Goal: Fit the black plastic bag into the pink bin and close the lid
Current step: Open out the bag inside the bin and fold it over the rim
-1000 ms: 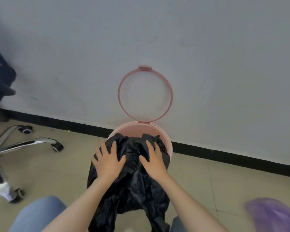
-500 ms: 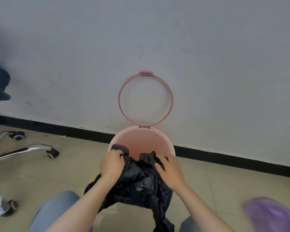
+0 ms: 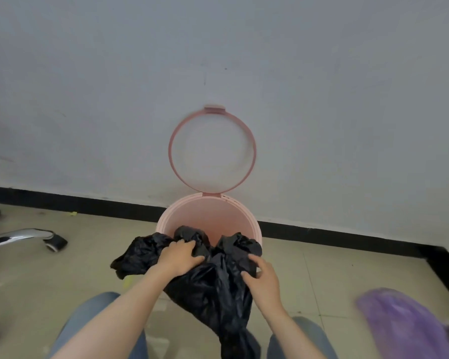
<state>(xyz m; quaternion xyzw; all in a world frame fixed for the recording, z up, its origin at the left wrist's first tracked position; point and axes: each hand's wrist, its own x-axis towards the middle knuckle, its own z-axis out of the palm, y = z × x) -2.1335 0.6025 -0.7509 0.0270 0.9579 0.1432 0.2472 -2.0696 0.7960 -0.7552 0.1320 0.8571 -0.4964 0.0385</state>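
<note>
The pink bin (image 3: 213, 211) stands on the floor against the wall, its ring-shaped lid (image 3: 252, 161) swung up and leaning on the wall. A crumpled black plastic bag (image 3: 213, 283) drapes over the bin's near rim and hangs down its front, with the mouth bunched at the opening. My left hand (image 3: 178, 257) grips a fold of the bag at the rim's left side. My right hand (image 3: 263, 278) clutches the bag at the right side. The bin's inside shows pink beyond the bag.
A chrome office-chair base with castors (image 3: 55, 242) lies on the tiled floor at the left. A blurred purple bag (image 3: 405, 325) sits at the lower right. My knees in blue jeans (image 3: 94, 320) flank the bin. A black skirting (image 3: 88, 204) runs along the wall.
Both hands went from pressing flat on the bag to gripping its folds and have spread apart, pulling the bag's mouth wider. The view has shifted down and closer.
</note>
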